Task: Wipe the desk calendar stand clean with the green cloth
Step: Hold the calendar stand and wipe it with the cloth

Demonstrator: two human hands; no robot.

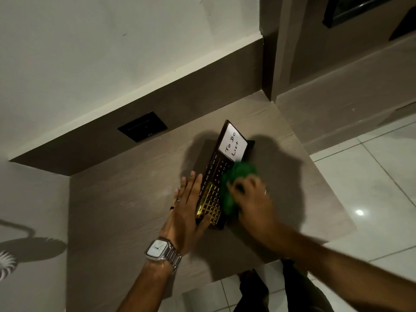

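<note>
The desk calendar stand (213, 176) is dark with month names, date numbers and gold tiles, and a white "To Do List" card at its far end. It stands on the brown desk (126, 199). My left hand (188, 208), watch on the wrist, lies flat against the stand's left side, thumb on its near face. My right hand (252, 206) holds the bunched green cloth (234, 185) pressed on the stand's front face. Both cloth and hand look blurred.
A black socket plate (143, 126) sits in the dark wall strip behind the desk. The desk's right and near edges drop to a white tiled floor (371, 188). My legs show below the near edge. A white fan-like object (5, 262) is at far left.
</note>
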